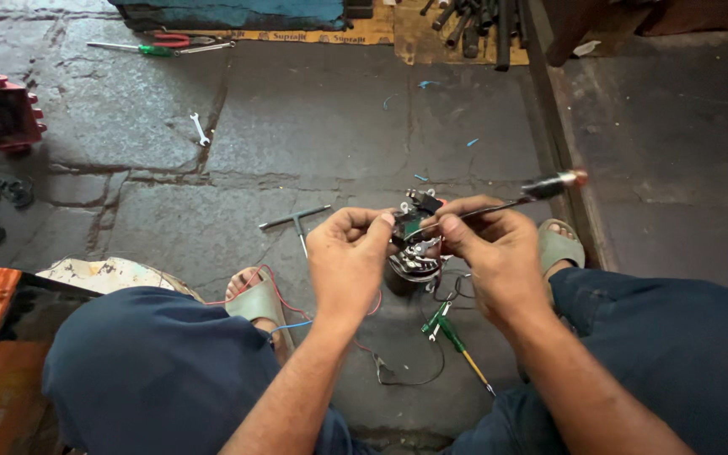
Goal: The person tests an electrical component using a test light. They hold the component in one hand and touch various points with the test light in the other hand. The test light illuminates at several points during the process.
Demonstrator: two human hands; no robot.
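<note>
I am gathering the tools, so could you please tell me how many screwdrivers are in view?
3: one screwdriver in the right hand, a green-handled one on the floor between the knees, another green-handled one top left beside the pliers. Others may be hidden.

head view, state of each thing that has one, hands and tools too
left hand: fingers closed on the small motor part, held off the floor
right hand: gripping the screwdriver, tip at the part
T-handle wrench: lying flat
small spanner: lying flat

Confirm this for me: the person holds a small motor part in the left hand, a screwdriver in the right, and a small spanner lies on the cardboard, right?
Not quite. The head view shows the small spanner on the stone floor, not the cardboard. The left hand does hold the motor part, the right hand the screwdriver.
</note>
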